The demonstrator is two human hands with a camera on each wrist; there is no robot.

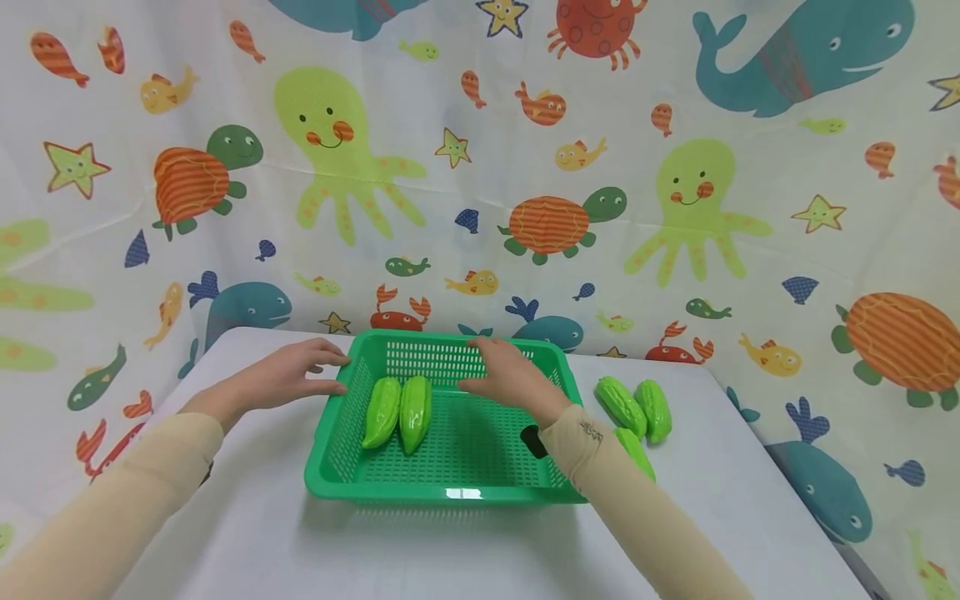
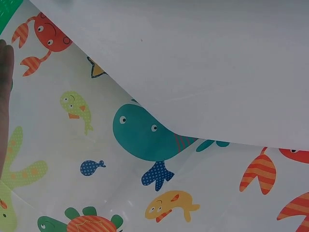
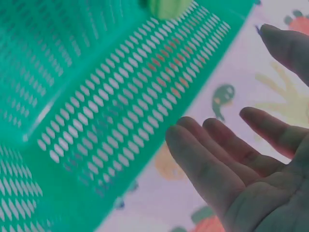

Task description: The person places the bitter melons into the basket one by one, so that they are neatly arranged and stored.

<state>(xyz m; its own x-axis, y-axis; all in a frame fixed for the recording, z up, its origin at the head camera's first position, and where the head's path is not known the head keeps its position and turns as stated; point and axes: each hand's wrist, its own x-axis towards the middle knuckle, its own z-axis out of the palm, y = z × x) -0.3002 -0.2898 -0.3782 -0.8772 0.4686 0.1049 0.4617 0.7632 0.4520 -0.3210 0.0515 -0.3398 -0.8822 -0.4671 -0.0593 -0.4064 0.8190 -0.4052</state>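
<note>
Left fingers beside the green basket, right fingers over it.

The basket looks like moulded plastic, smooth and mildly glossy, with a bright glare on its near rim; its walls are perforated. The gourds inside it have a shiny, plastic-looking skin, ridged lengthwise and catching small highlights. Those outside are glossy too, with a bumpier, wrinkled surface on the two farther ones. The tabletop is smooth and mostly matt; its material cannot be told. Behind it, the printed backdrop looks like thin cloth, matt and faintly creased. The sleeves appear to be matt, stretchy cloth, slightly wrinkled.
</note>
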